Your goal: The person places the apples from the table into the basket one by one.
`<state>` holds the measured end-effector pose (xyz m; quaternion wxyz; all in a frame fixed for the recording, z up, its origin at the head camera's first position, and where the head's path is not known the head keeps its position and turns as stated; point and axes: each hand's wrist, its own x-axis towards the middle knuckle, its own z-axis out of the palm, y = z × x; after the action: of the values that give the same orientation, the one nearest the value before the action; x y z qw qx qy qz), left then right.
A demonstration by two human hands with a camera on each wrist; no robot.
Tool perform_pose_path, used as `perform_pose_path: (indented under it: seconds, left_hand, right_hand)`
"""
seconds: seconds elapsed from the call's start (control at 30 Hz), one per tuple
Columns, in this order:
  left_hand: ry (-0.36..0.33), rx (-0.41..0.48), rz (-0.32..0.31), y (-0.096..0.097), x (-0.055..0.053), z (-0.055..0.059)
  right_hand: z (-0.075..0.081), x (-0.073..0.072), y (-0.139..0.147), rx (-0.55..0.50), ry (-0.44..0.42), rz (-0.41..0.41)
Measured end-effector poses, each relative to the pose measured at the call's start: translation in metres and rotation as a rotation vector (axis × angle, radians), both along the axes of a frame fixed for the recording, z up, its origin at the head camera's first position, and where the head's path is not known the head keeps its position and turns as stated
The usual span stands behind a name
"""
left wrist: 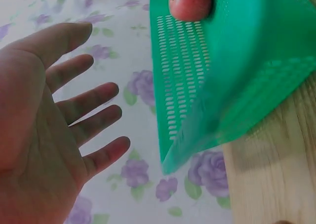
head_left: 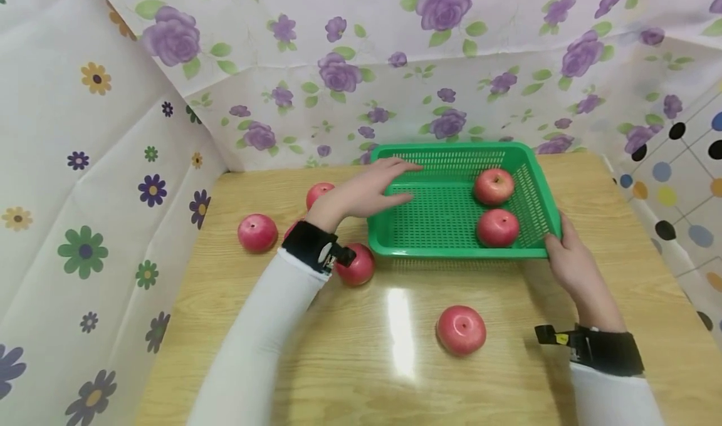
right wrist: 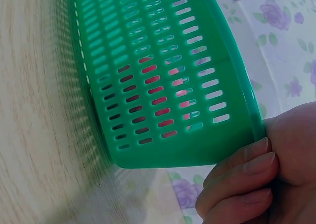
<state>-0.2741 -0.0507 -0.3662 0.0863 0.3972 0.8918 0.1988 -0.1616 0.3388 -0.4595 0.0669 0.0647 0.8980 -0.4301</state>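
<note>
Right hand [head_left: 574, 262] clamped on a green basket [head_left: 434, 219]; left hand [head_left: 369, 190] held with its fingers spread apart.
From here I see the right fingers curled round the rim at the basket's 4 o'clock corner, while the left ones hang near its 9 o'clock end. Inside the basket, 2 red apples [head_left: 494, 187] sit toward 3 o'clock. On the wooden bench [head_left: 507, 376], 1 apple [head_left: 461, 330] lies at 6 o'clock and 4 others [head_left: 257, 233] between 8 and 9; flowered cloth [head_left: 395, 88] hangs beyond 12.
</note>
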Motion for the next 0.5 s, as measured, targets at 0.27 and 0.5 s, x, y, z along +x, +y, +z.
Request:
perform_pose_path:
  seconds: [0.27, 0.5]
  left_hand:
    - [0.069, 0.179, 0.019, -0.035, 0.035, -0.007]
    - [0.044, 0.179, 0.164, -0.061, 0.059, -0.015]
  right_hand:
    - [-0.001, 0.0, 0.002, -0.021, -0.023, -0.001]
    - [-0.001, -0.001, 0.0, -0.047, -0.009, 0.003]
